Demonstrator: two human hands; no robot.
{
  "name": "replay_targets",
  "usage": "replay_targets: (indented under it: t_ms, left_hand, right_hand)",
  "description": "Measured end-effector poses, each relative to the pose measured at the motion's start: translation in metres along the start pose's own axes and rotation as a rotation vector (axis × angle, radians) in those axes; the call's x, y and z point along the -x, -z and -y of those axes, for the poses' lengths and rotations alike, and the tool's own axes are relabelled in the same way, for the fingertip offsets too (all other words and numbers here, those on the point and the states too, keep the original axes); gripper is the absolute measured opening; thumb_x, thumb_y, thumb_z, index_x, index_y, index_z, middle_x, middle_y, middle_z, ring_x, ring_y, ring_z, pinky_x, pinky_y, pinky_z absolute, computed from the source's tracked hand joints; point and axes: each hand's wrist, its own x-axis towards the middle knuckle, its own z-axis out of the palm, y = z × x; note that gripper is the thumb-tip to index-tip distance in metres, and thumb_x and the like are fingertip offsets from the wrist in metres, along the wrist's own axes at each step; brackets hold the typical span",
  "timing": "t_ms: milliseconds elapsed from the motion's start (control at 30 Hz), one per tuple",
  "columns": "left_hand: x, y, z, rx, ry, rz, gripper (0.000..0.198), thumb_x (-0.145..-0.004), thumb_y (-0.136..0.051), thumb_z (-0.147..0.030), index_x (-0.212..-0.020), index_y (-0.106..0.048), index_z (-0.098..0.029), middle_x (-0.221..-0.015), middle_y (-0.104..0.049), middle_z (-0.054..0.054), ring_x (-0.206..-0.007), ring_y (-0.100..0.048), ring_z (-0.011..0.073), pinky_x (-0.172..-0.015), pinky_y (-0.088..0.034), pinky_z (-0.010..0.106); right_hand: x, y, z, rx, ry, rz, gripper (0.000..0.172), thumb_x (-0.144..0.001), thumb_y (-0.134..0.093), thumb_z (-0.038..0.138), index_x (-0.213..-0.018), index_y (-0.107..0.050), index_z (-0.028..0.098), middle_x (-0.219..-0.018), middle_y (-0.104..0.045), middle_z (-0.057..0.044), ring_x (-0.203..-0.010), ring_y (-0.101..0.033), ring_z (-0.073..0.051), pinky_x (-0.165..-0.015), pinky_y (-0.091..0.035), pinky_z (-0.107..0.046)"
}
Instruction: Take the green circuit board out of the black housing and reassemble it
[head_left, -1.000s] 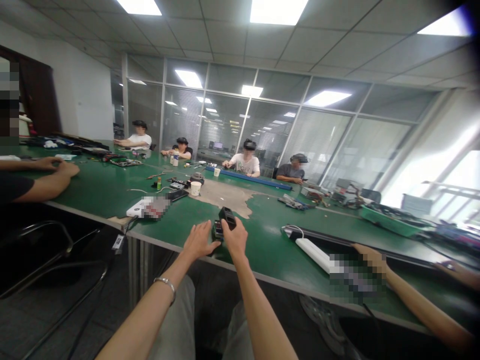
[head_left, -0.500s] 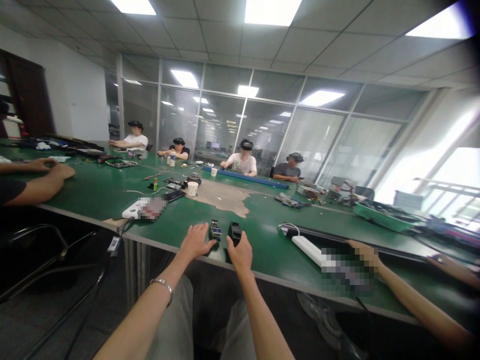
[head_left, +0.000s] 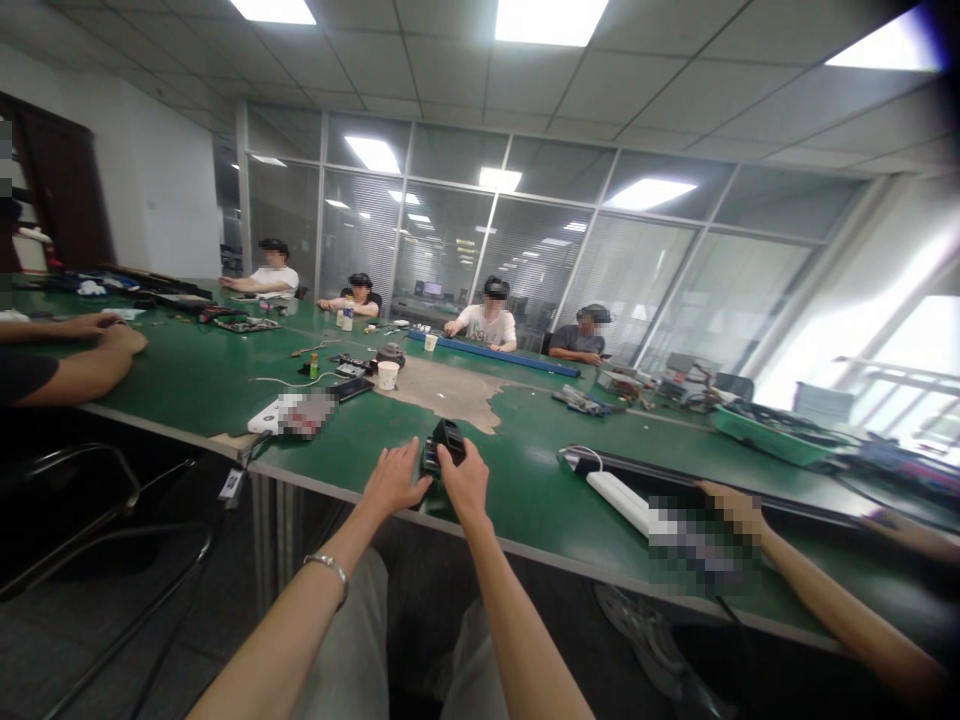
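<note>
My right hand (head_left: 466, 482) grips a black, open-topped plastic housing (head_left: 450, 436) with thumb and fingers around its sides. The housing is up against a small device with exposed metal-looking parts (head_left: 429, 458), now largely hidden behind it and my right thumb. Left of this device, my left hand (head_left: 391, 482) is spread over the green table, fingers stretched forward. Its thumb points to the device's near side; whether it touches cannot be made out. A silvery bracelet (head_left: 328, 565) circles my left wrist.
Left on the green table (head_left: 360, 425) are a white power strip (head_left: 274, 412) and paper cup (head_left: 388, 375). Another white power strip (head_left: 619, 502) lies right, near another person's hand (head_left: 731, 510). A neighbour's arms (head_left: 90, 350) rest at left. Several people sit opposite.
My right hand has moved left and slightly up with the black housing, from beside the small device to against it, covering much of it. My left hand has barely moved.
</note>
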Motion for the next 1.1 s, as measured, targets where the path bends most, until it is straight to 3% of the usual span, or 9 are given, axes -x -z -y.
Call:
replay_targets:
  t_ms: [233,467,600,833,1000,1100]
  left_hand:
    - [0.002,0.005,0.002,0.087,-0.037,-0.068,0.083,-0.079,-0.05,-0.028,-0.151,-0.011,-0.016,-0.147,-0.037,0.015,-0.135,-0.035,0.0275,-0.11,-0.027,0.045]
    - [-0.002,-0.003,0.007,0.011,0.067,-0.289,0.061,-0.081,-0.04,-0.015,-0.141,-0.035,-0.008,-0.14,-0.045,0.017,-0.127,-0.044,0.0262,-0.109,-0.031,0.043]
    - [0.0,-0.001,0.004,-0.049,0.088,-0.299,0.051,-0.083,-0.042,-0.018,-0.134,-0.047,-0.012,-0.135,-0.052,0.014,-0.125,-0.046,0.0265,-0.11,-0.028,0.046]
    - [0.005,0.012,-0.008,-0.109,0.153,-0.28,0.05,-0.087,-0.041,-0.024,-0.136,-0.046,-0.016,-0.142,-0.045,0.011,-0.138,-0.027,0.0296,-0.116,-0.009,0.053]
    - [0.005,0.013,-0.008,-0.11,0.146,-0.281,0.051,-0.087,-0.041,-0.024,-0.137,-0.044,-0.014,-0.144,-0.043,0.012,-0.137,-0.028,0.029,-0.116,-0.009,0.051]
    - [0.003,0.01,-0.006,-0.086,0.126,-0.213,0.05,-0.087,-0.042,-0.025,-0.136,-0.045,-0.017,-0.14,-0.047,0.011,-0.133,-0.033,0.0275,-0.115,-0.013,0.049]
  right_hand:
    - [0.004,-0.011,0.022,0.061,-0.014,0.049,0.034,-0.086,-0.052,0.042,-0.107,-0.057,0.015,-0.098,-0.069,-0.013,-0.091,-0.065,-0.025,-0.077,-0.044,-0.028]
    - [0.009,-0.011,0.029,0.154,-0.035,0.125,0.033,-0.083,-0.057,0.039,-0.104,-0.055,0.014,-0.093,-0.069,-0.016,-0.086,-0.066,-0.027,-0.071,-0.045,-0.03]
    - [0.017,-0.009,0.028,0.195,-0.034,0.148,0.035,-0.084,-0.055,0.039,-0.108,-0.052,0.013,-0.095,-0.068,-0.017,-0.088,-0.066,-0.026,-0.072,-0.044,-0.031]
    - [0.012,-0.008,0.031,0.222,0.0,0.156,0.035,-0.085,-0.054,0.04,-0.109,-0.052,0.014,-0.099,-0.067,-0.016,-0.093,-0.065,-0.025,-0.075,-0.044,-0.031]
    - [0.009,-0.007,0.036,0.241,0.016,0.156,0.036,-0.082,-0.058,0.04,-0.108,-0.054,0.016,-0.098,-0.067,-0.014,-0.093,-0.064,-0.024,-0.076,-0.044,-0.03]
    - [0.008,-0.006,0.034,0.243,0.03,0.159,0.036,-0.082,-0.058,0.04,-0.11,-0.054,0.018,-0.099,-0.067,-0.012,-0.094,-0.064,-0.023,-0.077,-0.044,-0.03]
